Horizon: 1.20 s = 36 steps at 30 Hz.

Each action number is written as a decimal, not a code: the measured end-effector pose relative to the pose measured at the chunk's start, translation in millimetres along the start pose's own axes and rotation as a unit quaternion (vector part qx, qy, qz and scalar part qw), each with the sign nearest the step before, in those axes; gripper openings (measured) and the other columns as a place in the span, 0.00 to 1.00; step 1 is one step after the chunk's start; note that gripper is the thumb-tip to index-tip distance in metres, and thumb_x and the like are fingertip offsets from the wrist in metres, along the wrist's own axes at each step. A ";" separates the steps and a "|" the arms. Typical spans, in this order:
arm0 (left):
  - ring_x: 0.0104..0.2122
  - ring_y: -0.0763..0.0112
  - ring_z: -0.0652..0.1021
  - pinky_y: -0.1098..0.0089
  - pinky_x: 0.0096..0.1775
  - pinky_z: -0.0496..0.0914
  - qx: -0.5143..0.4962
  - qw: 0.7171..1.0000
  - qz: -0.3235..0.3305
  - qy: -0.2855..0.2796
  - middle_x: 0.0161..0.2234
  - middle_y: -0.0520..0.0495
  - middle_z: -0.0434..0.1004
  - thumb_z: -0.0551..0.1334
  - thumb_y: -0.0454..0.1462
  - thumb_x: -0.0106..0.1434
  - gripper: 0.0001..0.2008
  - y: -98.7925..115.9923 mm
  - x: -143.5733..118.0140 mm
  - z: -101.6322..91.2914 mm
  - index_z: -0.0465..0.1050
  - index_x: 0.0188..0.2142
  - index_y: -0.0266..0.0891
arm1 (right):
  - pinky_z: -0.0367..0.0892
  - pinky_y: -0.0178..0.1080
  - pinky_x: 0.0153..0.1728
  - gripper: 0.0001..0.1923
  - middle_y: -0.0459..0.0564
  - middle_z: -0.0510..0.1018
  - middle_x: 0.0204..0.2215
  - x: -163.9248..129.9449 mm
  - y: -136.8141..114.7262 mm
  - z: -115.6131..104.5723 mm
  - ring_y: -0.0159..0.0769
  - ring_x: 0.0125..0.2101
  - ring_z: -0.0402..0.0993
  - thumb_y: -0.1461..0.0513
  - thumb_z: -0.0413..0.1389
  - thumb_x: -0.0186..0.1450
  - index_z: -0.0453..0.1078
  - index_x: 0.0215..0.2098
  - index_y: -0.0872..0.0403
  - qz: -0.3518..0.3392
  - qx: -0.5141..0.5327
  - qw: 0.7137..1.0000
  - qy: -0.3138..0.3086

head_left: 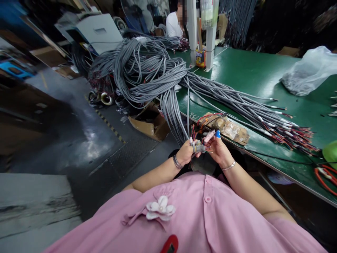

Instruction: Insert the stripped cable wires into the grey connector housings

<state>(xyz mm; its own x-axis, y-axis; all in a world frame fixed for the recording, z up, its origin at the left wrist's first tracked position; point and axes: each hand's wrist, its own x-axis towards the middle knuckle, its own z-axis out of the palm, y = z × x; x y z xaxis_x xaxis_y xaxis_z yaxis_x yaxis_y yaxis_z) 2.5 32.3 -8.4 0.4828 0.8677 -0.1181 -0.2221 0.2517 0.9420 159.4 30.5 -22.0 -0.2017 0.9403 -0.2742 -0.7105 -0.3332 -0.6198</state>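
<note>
your left hand (185, 152) is curled into a loose fist, knuckles up, thumb pressed toward the other hand. your right hand (218, 149) faces it, just beside it, fingers (210, 136) taped and lifted, one tip capped in blue. both forearms angle inward from your sides, a bracelet on each wrist.

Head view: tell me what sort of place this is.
Probably a cable-assembly workshop: heaps of grey cables with stripped coloured ends lie across a green bench, another person sits farther along, and both hands work a cable end.
</note>
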 end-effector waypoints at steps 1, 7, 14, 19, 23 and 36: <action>0.13 0.81 0.62 0.74 0.19 0.52 0.000 1.000 0.003 0.000 0.12 0.54 0.65 0.68 0.42 0.51 0.17 -0.7 -1.5 -0.9 0.64 0.19 0.36 | 0.68 0.35 0.28 0.27 0.48 0.78 0.30 -1.7 -1.0 -2.6 0.32 0.27 0.72 0.39 0.55 0.57 0.73 0.35 0.52 0.016 -0.007 1.000 -0.012; 0.15 0.80 0.65 0.75 0.22 0.56 0.053 0.999 0.009 0.003 0.14 0.53 0.66 0.69 0.43 0.52 0.18 -3.1 -18.5 -6.1 0.65 0.18 0.35 | 0.69 0.37 0.34 0.27 0.52 0.79 0.32 -19.7 -9.8 -17.0 0.33 0.29 0.74 0.40 0.58 0.56 0.74 0.35 0.55 0.086 -0.124 0.984 -0.097; 0.19 0.78 0.68 0.74 0.26 0.62 0.184 0.982 0.019 -0.022 0.17 0.50 0.70 0.67 0.45 0.55 0.18 -3.3 -27.1 -10.6 0.69 0.18 0.34 | 0.65 0.35 0.32 0.14 0.43 0.76 0.24 -29.4 -13.5 -3.9 0.28 0.25 0.69 0.54 0.67 0.53 0.74 0.29 0.55 0.009 -0.275 0.956 -0.100; 0.20 0.76 0.71 0.75 0.27 0.64 0.239 0.965 -0.056 -0.094 0.20 0.47 0.76 0.68 0.45 0.52 0.16 -4.3 -23.5 -16.0 0.73 0.22 0.33 | 0.66 0.37 0.33 0.11 0.46 0.76 0.26 -34.4 -7.3 7.0 0.33 0.27 0.70 0.54 0.62 0.58 0.74 0.29 0.54 -0.106 -0.407 0.900 -0.115; 0.20 0.76 0.72 0.76 0.26 0.64 0.247 0.960 -0.081 -0.109 0.20 0.48 0.76 0.68 0.44 0.53 0.14 -0.7 -22.9 -16.0 0.74 0.23 0.33 | 0.66 0.38 0.36 0.08 0.48 0.76 0.29 -38.0 -4.5 7.7 0.35 0.31 0.71 0.57 0.59 0.61 0.76 0.30 0.52 -0.225 -0.523 0.815 -0.110; 0.20 0.77 0.69 0.74 0.26 0.61 0.157 0.986 0.036 0.033 0.21 0.46 0.76 0.65 0.47 0.57 0.18 -14.7 -24.2 -11.4 0.75 0.24 0.32 | 0.65 0.34 0.30 0.13 0.46 0.74 0.30 -43.3 11.2 -6.6 0.31 0.29 0.68 0.52 0.62 0.59 0.72 0.35 0.52 -0.102 -0.318 0.943 -0.009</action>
<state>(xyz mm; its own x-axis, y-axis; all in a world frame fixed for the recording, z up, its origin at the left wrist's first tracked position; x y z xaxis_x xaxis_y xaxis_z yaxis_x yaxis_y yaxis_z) -15.6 12.5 -23.0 0.4169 0.9072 -0.0570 0.0246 0.0514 0.9984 164.7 -14.4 -22.0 -0.1190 0.9886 -0.0927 -0.1899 -0.1143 -0.9751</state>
